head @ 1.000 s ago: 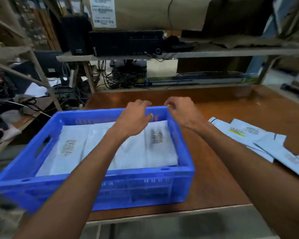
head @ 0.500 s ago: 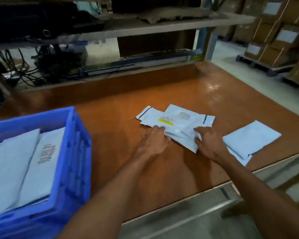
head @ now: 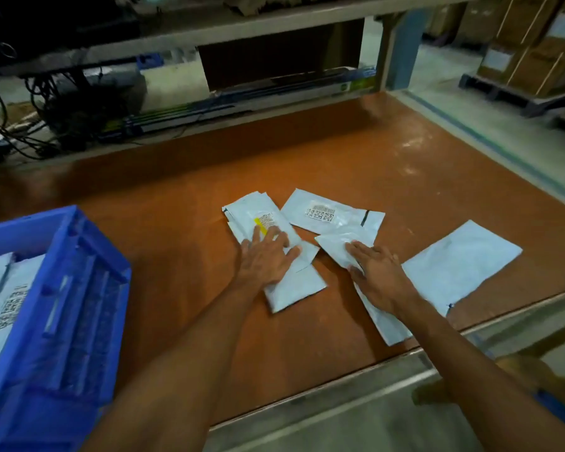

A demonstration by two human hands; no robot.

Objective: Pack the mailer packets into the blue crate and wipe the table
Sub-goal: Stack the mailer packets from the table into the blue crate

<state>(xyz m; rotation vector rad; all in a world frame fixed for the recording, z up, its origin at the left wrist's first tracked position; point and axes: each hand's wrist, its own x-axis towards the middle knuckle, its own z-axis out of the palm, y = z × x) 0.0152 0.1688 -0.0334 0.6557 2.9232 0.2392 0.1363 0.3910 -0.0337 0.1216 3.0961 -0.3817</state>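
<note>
Several white mailer packets lie loose on the brown table (head: 177, 230). My left hand (head: 265, 259) rests flat, fingers spread, on a stack whose top packet has a yellow label (head: 258, 212). My right hand (head: 379, 275) lies flat on a crumpled packet (head: 335, 246) that runs under my wrist toward the table's front edge. A barcode packet (head: 333, 216) sits just behind both hands. A plain packet (head: 460, 262) lies to the right, untouched. The blue crate (head: 88, 246) stands at the left with packets (head: 10, 298) inside it.
A low shelf (head: 242, 24) crosses the back of the table, with cables and dark equipment (head: 62, 102) beneath it at the left. Cardboard boxes (head: 532, 44) stand on a pallet at the far right. The table's front edge (head: 340, 376) runs close below my forearms.
Both hands left the crate's far rim and came right to the loose packets. They have since slid the stacks apart, the yellow-label stack turning under my left hand. My view swung right.
</note>
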